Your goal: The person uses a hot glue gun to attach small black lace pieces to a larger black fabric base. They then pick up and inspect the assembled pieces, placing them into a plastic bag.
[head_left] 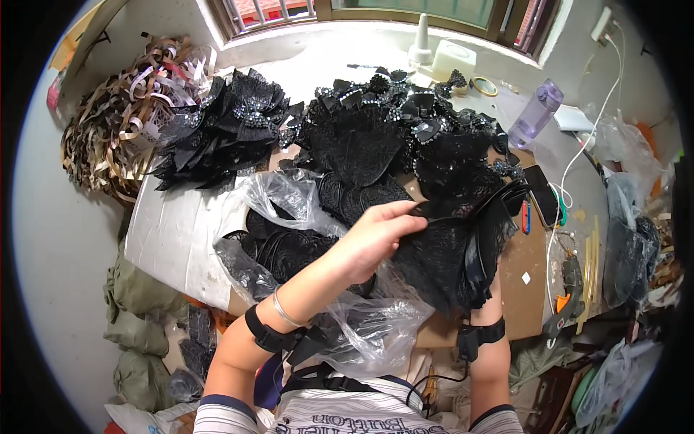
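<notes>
My left hand point(379, 239) reaches over the middle of the table, thumb and forefinger closed on the upper edge of a black lace piece. That piece belongs to a stack of black lace pieces point(448, 260), fanned out in thin layers at its right side. My right forearm point(490, 362) rises to the stack, which covers my right hand; its fingers cannot be seen. Below my left wrist, more black lace pieces point(296, 253) lie in a clear plastic bag point(383, 325). Just beyond the stack is a heap of black lace pieces with shiny beads point(361, 145).
Another black beaded pile point(231, 130) lies left, beside a tangle of brown strips point(137, 116). Toward the right stand a purple bottle point(536, 114), a glue gun point(567, 296), glue sticks point(589, 267) and a white cable point(578, 159). A white container point(454, 59) stands by the window.
</notes>
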Motion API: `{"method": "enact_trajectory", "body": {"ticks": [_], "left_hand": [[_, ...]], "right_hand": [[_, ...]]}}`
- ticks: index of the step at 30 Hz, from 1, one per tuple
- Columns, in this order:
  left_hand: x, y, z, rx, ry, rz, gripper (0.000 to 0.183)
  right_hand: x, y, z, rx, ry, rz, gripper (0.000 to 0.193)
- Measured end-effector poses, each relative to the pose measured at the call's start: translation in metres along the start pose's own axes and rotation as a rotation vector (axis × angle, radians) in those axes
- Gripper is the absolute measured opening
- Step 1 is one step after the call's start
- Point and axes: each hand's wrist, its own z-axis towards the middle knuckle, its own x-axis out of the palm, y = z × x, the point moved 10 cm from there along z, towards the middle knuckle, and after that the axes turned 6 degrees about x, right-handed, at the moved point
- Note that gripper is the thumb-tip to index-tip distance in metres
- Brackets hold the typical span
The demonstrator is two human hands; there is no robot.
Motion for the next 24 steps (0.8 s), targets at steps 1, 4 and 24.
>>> {"method": "enact_trajectory", "body": {"ticks": [1,4,24], "left_hand": [[-0.005,-0.007,-0.001,0.044,-0.019,-0.051,0.026],[-0.041,-0.038,0.003,0.238,-0.151,-0.036,0.023],[0.019,-0.026,-0.039,0.19,0.212,0.258,0.047]], "right_hand": [[0.0,0.002,0.001,-0.031,-0.026,0.071,0.047],[0.033,0.014,0.018,-0.086,0.117,0.187,0.041],[0.056,-0.001,0.007,0.048,0.205,-0.08,0.06]]}}
